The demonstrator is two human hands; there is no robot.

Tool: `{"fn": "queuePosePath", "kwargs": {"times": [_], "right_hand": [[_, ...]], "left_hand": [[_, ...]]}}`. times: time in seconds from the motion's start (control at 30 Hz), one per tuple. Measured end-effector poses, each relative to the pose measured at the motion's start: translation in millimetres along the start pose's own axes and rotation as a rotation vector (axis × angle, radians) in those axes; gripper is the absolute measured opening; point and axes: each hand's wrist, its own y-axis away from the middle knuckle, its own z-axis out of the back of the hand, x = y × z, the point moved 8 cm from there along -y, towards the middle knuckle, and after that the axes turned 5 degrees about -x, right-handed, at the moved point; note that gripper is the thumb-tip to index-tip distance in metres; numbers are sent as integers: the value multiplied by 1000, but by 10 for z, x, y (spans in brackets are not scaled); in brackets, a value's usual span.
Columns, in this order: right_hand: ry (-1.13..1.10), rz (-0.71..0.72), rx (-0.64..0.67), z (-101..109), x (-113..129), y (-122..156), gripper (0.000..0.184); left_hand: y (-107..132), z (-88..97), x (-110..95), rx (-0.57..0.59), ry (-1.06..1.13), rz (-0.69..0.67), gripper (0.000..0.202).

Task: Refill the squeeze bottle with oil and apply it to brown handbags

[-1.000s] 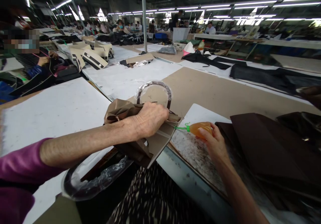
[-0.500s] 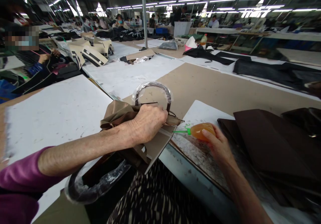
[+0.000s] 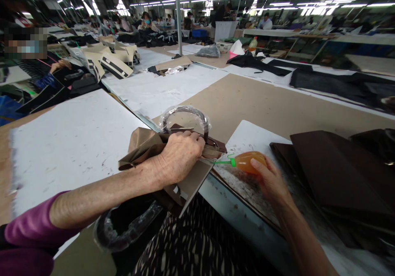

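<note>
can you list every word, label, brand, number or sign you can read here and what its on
None: no text can be read anywhere in this view.
Squeeze bottle in the right hand: no lettering shows on its visible side.
Brown bag under the left hand: no readable mark.
Far bottle across the tables: too small to tell whether it has a label.

No text, label, brand, number or sign can be read anywhere in the head view, near or far.
</note>
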Motion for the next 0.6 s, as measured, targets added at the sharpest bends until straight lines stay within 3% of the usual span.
{"fn": "queuePosePath", "kwargs": {"times": [0.6], "right_hand": [[20, -27, -10, -20, 8, 175, 40]], "left_hand": [[29, -4, -5, 36, 14, 7, 11]]}}
